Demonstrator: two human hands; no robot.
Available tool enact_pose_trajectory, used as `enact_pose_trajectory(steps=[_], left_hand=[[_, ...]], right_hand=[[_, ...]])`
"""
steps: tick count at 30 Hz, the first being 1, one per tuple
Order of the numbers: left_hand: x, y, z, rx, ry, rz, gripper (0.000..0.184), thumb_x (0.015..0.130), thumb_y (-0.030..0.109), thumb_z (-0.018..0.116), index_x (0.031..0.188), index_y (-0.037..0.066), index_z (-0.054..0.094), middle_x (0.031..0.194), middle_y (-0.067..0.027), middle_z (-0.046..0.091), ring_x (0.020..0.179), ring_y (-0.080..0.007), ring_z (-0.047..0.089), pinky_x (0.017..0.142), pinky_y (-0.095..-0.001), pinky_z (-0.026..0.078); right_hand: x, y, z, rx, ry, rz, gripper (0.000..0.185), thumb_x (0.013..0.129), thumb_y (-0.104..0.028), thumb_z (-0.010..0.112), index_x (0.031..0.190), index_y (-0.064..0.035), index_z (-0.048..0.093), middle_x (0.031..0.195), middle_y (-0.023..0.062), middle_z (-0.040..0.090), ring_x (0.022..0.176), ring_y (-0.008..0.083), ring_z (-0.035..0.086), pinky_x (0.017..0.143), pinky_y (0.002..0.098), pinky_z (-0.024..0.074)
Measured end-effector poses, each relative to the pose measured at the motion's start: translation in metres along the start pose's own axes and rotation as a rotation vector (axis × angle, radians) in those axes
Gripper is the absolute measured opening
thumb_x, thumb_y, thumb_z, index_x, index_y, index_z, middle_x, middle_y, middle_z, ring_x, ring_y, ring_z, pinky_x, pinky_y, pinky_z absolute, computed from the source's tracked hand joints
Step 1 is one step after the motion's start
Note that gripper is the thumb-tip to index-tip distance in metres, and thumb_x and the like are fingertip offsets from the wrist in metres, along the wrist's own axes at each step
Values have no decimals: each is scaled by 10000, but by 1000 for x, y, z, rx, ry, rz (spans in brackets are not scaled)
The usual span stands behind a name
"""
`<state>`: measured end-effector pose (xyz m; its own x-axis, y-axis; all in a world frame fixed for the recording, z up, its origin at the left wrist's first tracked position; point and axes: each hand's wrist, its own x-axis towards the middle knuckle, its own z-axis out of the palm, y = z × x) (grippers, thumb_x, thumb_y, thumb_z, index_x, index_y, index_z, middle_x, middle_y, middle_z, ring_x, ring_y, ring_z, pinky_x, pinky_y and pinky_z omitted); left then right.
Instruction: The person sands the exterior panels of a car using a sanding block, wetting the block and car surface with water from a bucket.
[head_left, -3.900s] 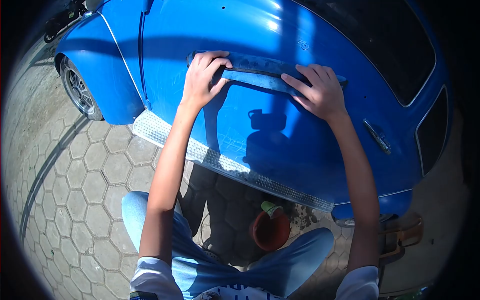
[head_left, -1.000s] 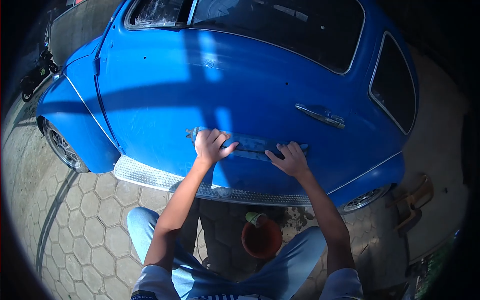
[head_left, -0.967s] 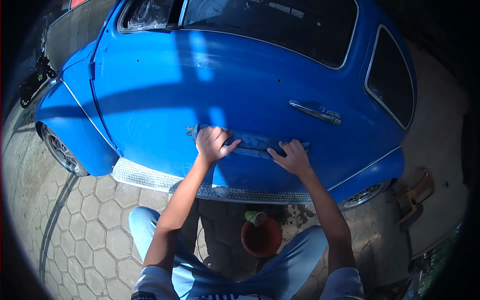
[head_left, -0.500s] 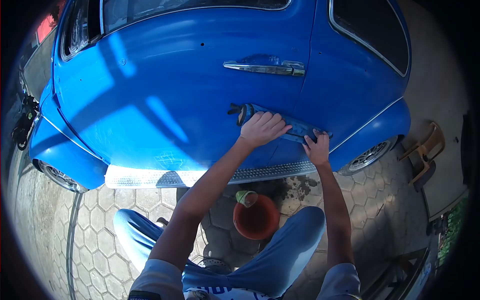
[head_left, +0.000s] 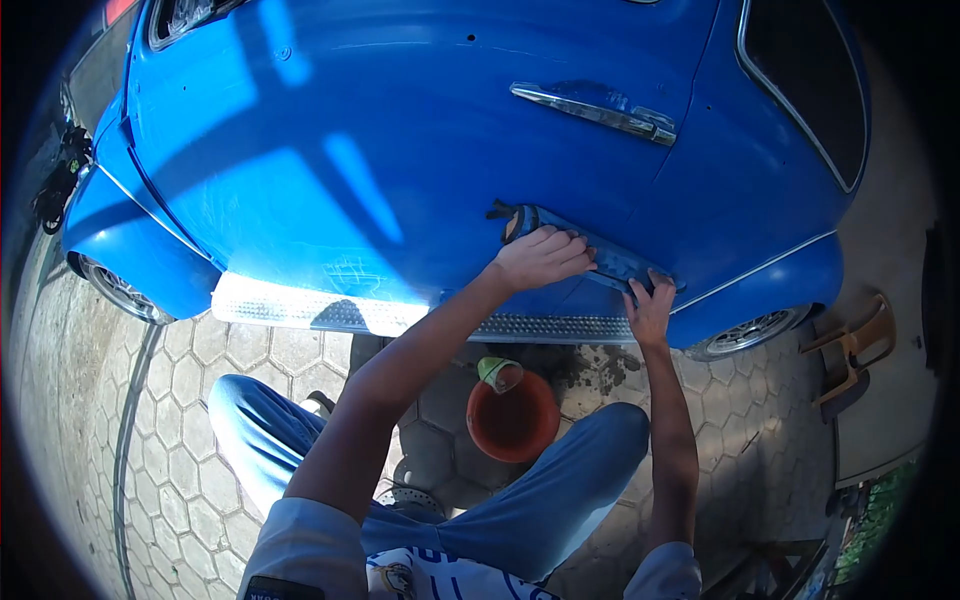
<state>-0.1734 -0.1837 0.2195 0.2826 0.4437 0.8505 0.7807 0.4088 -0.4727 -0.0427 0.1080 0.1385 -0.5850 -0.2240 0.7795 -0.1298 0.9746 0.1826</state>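
Note:
Both hands are on a long, narrow blue sanding block [head_left: 618, 264] laid slantwise against the lower door of a blue car [head_left: 440, 150]. My left hand [head_left: 546, 259] is closed over its upper left part, near a dark rounded end with strap-like tips. Close to the lower right end, my right hand [head_left: 652, 302] grips the edge with bent fingers. The block's underside is hidden against the panel. Above it sits a chrome door handle [head_left: 595, 112]. Faint pale scuff marks show on the paint at lower left.
A ridged silver running board [head_left: 270, 302] runs below the door. Between my knees stands a reddish-brown bucket [head_left: 512, 425] with a green-and-clear cup [head_left: 500, 374] at its rim. A brown plastic chair [head_left: 855, 345] is at right. Hexagonal pavers [head_left: 180, 430] cover the ground.
The view has tilted downward, and the car appears rotated slightly. Relative to the door handle, the sanding block and both hands have shifted down and to the left.

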Motion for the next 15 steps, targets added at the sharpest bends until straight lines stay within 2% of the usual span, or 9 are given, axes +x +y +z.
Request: enact_pose_trajectory(steps=[1, 2, 4, 5, 7, 8, 10, 13, 15], left_hand=[[-10, -12, -14, 31, 56, -44, 275, 866, 432, 814, 981, 208, 702, 952, 72, 618, 870, -114, 604, 782, -279, 486], [-20, -21, -30, 30, 58, -47, 275, 866, 432, 814, 981, 208, 702, 952, 72, 618, 870, -114, 604, 782, -279, 486], [-47, -46, -62, 124, 75, -125, 310, 812, 453, 855, 947, 209, 721, 932, 76, 636, 801, -125, 603, 728, -277, 469], [-64, -58, -78, 137, 58, -159, 309, 808, 455, 857, 942, 208, 728, 930, 68, 649, 792, -131, 608, 714, -283, 457], [-106, -82, -112, 112, 20, -267, 310, 805, 454, 857, 943, 203, 741, 933, 49, 673, 777, -144, 618, 704, -293, 456], [-131, -92, -128, 73, 3, -341, 311, 804, 452, 856, 949, 199, 748, 938, 39, 683, 771, -151, 622, 710, -298, 467], [-199, -107, -156, 112, -109, -492, 344, 799, 475, 849, 986, 206, 743, 993, 20, 700, 841, -185, 649, 769, -348, 465], [-281, -107, -175, 219, -106, -618, 439, 808, 567, 801, 1063, 222, 705, 1107, 4, 667, 1007, -237, 617, 922, -444, 426], [-323, -95, -171, 248, -81, -715, 489, 845, 631, 727, 1093, 211, 690, 1133, -44, 607, 1075, -277, 577, 950, -462, 411]], right_hand=[[13, -10, 0, -14, -4, -79, 571, 808, -144, 832, 1324, -245, 607, 1298, 207, 535, 1196, 429, 513, 1067, 619, 406], [25, -23, 0, -16, -7, -81, 571, 808, -144, 832, 1324, -245, 607, 1298, 207, 535, 1196, 429, 513, 1067, 619, 406], [56, -52, 7, -31, 82, -295, 538, 891, -164, 755, 1379, -337, 609, 1269, 168, 548, 1159, 375, 542, 1024, 569, 460], [73, -69, 10, -27, 81, -305, 538, 891, -164, 755, 1379, -337, 609, 1269, 168, 548, 1159, 375, 542, 1024, 569, 460], [106, -110, 16, -61, 135, -474, 495, 981, -178, 640, 1420, -402, 597, 1218, 100, 590, 1088, 279, 589, 970, 467, 515], [123, -134, 20, -52, 135, -485, 495, 981, -178, 640, 1420, -402, 597, 1218, 100, 590, 1088, 279, 589, 970, 467, 515], [153, -184, 33, -106, 209, -634, 512, 1012, -167, 579, 1469, -398, 578, 1122, 25, 634, 1010, 197, 615, 928, 378, 532], [164, -245, 65, -150, 237, -737, 541, 1006, -173, 590, 1508, -370, 556, 1057, -13, 654, 984, 152, 620, 920, 334, 527], [156, -267, 84, -154, 212, -781, 542, 1002, -181, 594, 1518, -345, 552, 1054, -14, 658, 983, 155, 621, 922, 332, 520]])
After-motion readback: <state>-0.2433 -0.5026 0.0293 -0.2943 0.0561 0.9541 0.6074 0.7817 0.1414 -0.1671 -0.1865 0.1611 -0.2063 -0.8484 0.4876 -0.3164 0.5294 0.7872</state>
